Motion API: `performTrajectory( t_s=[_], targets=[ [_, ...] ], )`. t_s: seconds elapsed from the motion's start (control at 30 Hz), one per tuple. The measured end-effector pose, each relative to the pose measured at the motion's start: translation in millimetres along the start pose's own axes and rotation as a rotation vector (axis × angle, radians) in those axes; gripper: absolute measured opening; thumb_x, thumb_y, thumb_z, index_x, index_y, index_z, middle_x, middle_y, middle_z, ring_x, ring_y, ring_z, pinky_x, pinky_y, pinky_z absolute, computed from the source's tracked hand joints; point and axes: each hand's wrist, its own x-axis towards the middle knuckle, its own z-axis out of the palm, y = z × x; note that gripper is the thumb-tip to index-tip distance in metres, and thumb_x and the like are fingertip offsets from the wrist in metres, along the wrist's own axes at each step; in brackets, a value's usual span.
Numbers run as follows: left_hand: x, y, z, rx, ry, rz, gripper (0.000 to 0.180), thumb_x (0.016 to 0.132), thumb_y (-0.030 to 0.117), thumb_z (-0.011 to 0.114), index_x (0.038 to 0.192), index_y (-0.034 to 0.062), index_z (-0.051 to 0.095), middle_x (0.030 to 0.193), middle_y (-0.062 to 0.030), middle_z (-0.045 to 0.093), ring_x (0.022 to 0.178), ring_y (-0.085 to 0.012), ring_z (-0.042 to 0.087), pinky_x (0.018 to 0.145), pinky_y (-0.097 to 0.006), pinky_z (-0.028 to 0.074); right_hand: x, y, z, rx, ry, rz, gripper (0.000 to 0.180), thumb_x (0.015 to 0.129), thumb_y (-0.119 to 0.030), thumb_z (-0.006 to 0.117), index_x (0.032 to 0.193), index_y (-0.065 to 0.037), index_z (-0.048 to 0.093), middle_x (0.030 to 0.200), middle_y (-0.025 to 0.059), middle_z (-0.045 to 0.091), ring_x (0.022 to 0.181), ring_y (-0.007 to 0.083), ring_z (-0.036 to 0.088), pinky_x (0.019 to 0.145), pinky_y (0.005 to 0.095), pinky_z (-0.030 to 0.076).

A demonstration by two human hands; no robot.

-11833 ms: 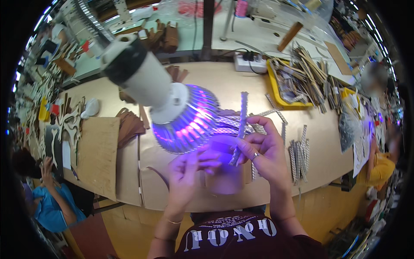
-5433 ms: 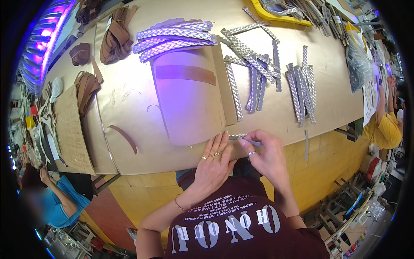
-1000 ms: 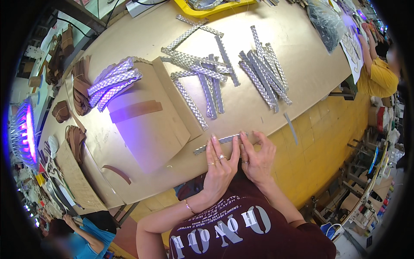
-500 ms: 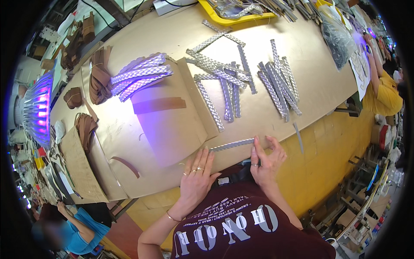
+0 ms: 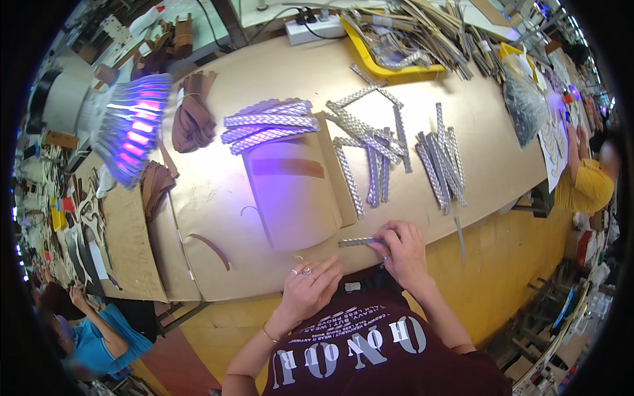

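A silver braided strip (image 5: 360, 242) lies near the front edge of the table. My right hand (image 5: 403, 251) pinches its right end between thumb and fingers. To the left, apart from the strip, my left hand (image 5: 310, 285) lies at the table edge, fingers stretched and holding nothing. Beyond the right hand, a group of similar braided strips (image 5: 444, 165) lies side by side. More are in a loose heap (image 5: 370, 135) left of that group. Further left, a stack of braided strips (image 5: 271, 124) rests across the top of a brown paper sheet (image 5: 290, 211).
A glowing lamp (image 5: 132, 125) stands at the left, beside brown strap bundles (image 5: 195, 112). At the back are a yellow tray (image 5: 396, 74) and a white power strip (image 5: 317, 30). A clear plastic bag (image 5: 525, 99) lies far right. Co-workers sit at both sides.
My left hand has come off the strip's left end. My right hand, earlier with fingers spread, has closed on the right end. The whole view has shifted.
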Motion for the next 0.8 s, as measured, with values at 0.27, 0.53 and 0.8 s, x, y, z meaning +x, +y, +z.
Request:
performTrajectory(
  t_s=[0.27, 0.53, 0.8],
  targets=[
    [33.2, 23.8, -55.8, -0.827, 0.023, -0.346, 0.026, 0.087, 0.009, 0.07, 0.112, 0.0015, 0.067, 0.105, -0.0112, 0.07, 0.075, -0.0125, 0.067, 0.072, -0.029, 0.052, 21.7, -37.4, -59.6, 1.11, -0.044, 0.166, 0.03, 0.083, -0.001, 0.073, 0.107, -0.005, 0.055, 0.088, 0.0077, 0.061, 0.081, 0.0171, 0.061, 0.07, 0.0312, 0.049],
    [85.5, 2.6, -92.4, -1.357, 0.212, -0.438, 0.044, 0.102, 0.029, 0.052, 0.131, -0.0038, 0.051, 0.113, -0.0169, 0.065, 0.087, -0.0199, 0.068, 0.071, -0.031, 0.054, 113.3, -83.5, -62.8, 1.303, 0.014, -0.34, 0.025, 0.085, 0.005, 0.066, 0.103, -0.003, 0.051, 0.103, 0.0154, 0.061, 0.097, 0.0226, 0.062, 0.084, 0.0317, 0.052],
    [106.0, -31.3, -102.3, -1.264, 0.451, -0.605, 0.024, 0.097, 0.009, 0.059, 0.115, -0.0068, 0.064, 0.088, -0.0123, 0.07, 0.075, -0.0168, 0.069, 0.062, -0.026, 0.055, 142.5, -87.7, -49.6, 1.253, -0.068, -0.303, 0.034, 0.082, -0.003, 0.07, 0.11, -0.003, 0.051, 0.114, 0.0182, 0.06, 0.105, 0.0242, 0.059, 0.095, 0.0376, 0.046]
  ],
)
